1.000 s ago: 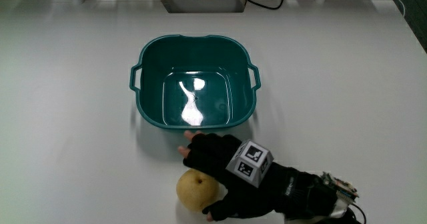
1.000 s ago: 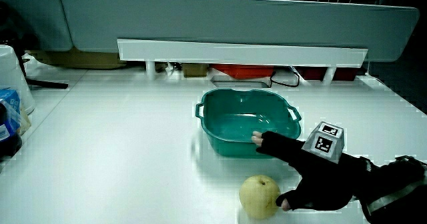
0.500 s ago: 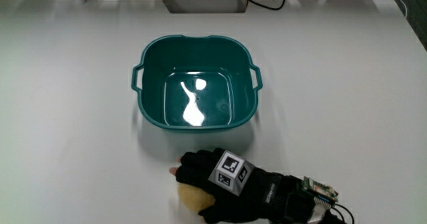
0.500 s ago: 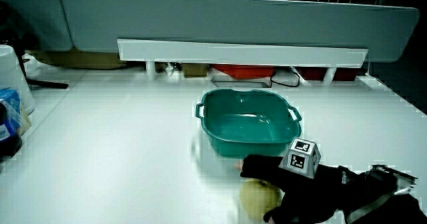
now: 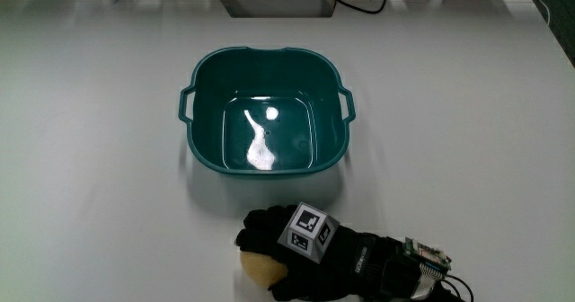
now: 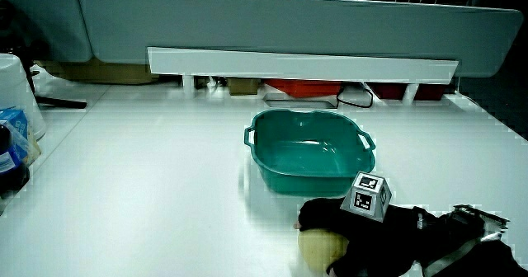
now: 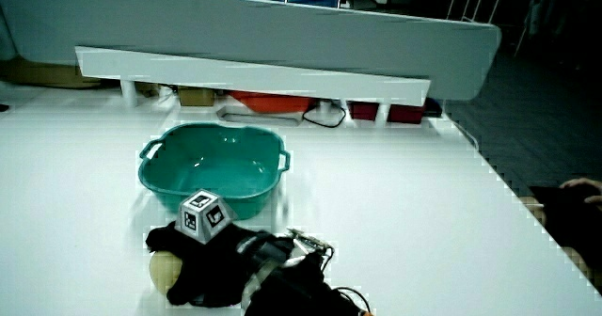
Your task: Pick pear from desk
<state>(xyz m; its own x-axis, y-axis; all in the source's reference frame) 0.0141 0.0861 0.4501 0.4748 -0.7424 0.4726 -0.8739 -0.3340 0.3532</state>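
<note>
A yellow pear [image 5: 255,267] lies on the white table, nearer to the person than the teal basin [image 5: 193,131]. The gloved hand [image 5: 283,246] lies over the pear with its fingers curled around it, so only a small part of the fruit shows. In both side views the pear [image 6: 320,247] [image 7: 163,270] peeks out from under the hand [image 6: 346,227] [image 7: 202,255], still resting on the table. The patterned cube [image 5: 308,230] sits on the back of the hand.
The teal basin [image 6: 262,157] [image 7: 150,177] holds nothing and stands just past the hand. A low partition with a white ledge [image 6: 297,63] runs along the table's far edge. Some containers [image 6: 12,137] stand at one table edge.
The hand has moved from beside the pear onto it, and its fingers have curled down around the fruit. The pear has not left the table.
</note>
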